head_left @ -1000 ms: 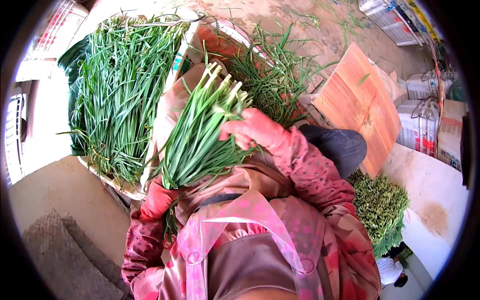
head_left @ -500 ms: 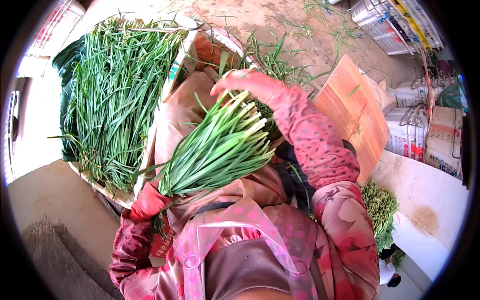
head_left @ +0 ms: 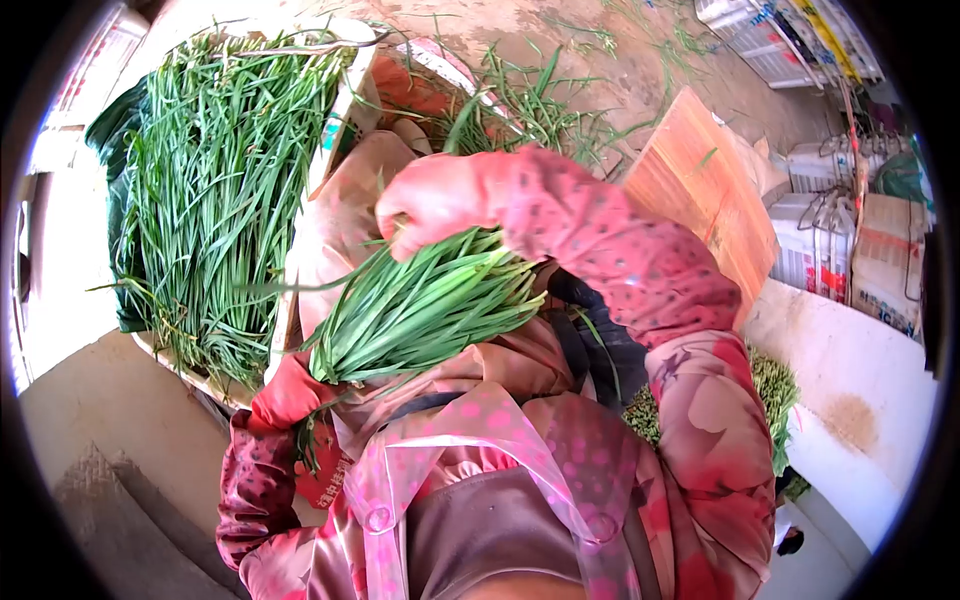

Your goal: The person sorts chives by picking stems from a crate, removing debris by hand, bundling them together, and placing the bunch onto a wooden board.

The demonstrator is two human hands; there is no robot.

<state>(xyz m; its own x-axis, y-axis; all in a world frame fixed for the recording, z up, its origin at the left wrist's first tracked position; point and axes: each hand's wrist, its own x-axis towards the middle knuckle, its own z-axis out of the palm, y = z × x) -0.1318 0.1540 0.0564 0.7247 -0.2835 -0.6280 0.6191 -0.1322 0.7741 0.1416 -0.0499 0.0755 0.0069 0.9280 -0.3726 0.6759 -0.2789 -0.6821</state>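
A bunch of long green stalks (head_left: 420,310) lies across my lap, its pale cut ends pointing right. My left hand (head_left: 290,392), in a pink-red glove, is wrapped round the leafy end of the bunch at lower left. My gloved right hand (head_left: 435,200) is over the upper edge of the bunch, fingers curled in; what they pinch, if anything, is too small to make out. Left of my lap, a long crate (head_left: 292,300) is heaped with similar green stalks (head_left: 220,200).
A wooden board (head_left: 700,190) leans at the right. Loose green leaves (head_left: 540,105) lie beyond my lap. More bundled stalks (head_left: 775,395) stand at lower right beside a pale surface (head_left: 850,400). Stacked white crates (head_left: 815,240) are at the far right. Part of another person shows at lower right.
My right hand has moved from the cut ends up past the bunch, then left and down over its leaves, its fingers now curled. The left hand keeps its hold, and the bunch has tilted rightward.
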